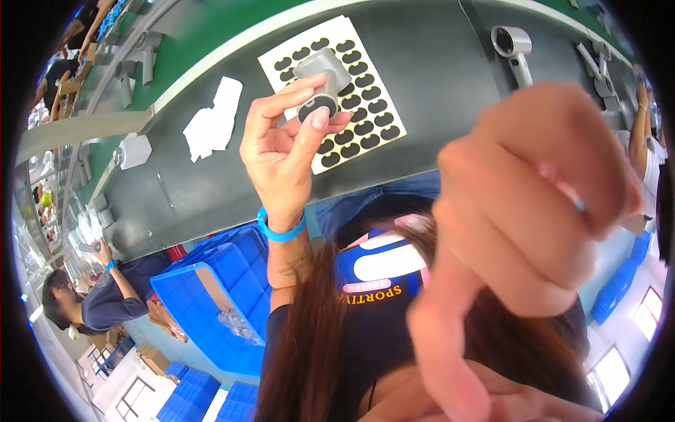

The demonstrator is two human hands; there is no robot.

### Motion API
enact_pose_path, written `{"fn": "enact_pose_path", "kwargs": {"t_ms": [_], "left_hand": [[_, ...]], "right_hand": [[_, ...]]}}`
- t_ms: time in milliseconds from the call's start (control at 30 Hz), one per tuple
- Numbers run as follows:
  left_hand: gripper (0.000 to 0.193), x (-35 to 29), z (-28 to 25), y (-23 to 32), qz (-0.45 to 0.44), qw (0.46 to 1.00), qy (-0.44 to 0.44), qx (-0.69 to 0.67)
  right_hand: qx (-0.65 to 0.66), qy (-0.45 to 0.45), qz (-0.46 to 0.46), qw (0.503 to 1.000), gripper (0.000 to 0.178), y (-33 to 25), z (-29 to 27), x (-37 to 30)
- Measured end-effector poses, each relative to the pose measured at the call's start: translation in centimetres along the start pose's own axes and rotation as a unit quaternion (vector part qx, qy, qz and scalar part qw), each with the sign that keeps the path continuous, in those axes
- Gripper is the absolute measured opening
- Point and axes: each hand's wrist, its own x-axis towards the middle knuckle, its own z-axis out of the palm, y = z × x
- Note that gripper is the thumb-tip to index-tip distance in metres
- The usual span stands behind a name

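My left hand (285,144), with a blue wristband, is closed around the handle of a grey handheld fan (327,91). The handle's dark round end points toward me, and the thumb rests on its rim. Right behind the fan lies a white sheet (341,28) carrying rows of black notched oval stickers, partly covered by the hand. Large and blurred near the camera, my right hand (527,204) has curled fingers and a thumb pointing down. Whatever its fingers may hold is hidden.
A dark work surface (429,70) runs across the view. Torn white paper (214,119) lies left of the sheet; another grey handheld fan (517,53) lies to the right. Blue bins (211,281) stand at lower left, near a co-worker (105,302). More fans lie along the far side.
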Motion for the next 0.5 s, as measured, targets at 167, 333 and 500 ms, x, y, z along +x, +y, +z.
{"fn": "enact_pose_path", "kwargs": {"t_ms": [167,333,500], "left_hand": [[0.015,6.3,-0.9,-3.2,0.108,0.993,-0.049,0.028],[0.017,15.4,-4.1,-4.1,0.111,0.975,0.018,0.192],[0.020,20.6,-8.5,-5.3,0.114,0.989,0.060,0.070]], "right_hand": [[-0.398,0.024,-0.092,0.913,0.008,-1.6,1.4,0.2],[-0.709,0.026,-0.149,0.689,0.015,-2.4,0.5,1.2],[-0.887,-0.021,-0.209,0.412,0.024,-3.7,-2.4,3.5]]}}
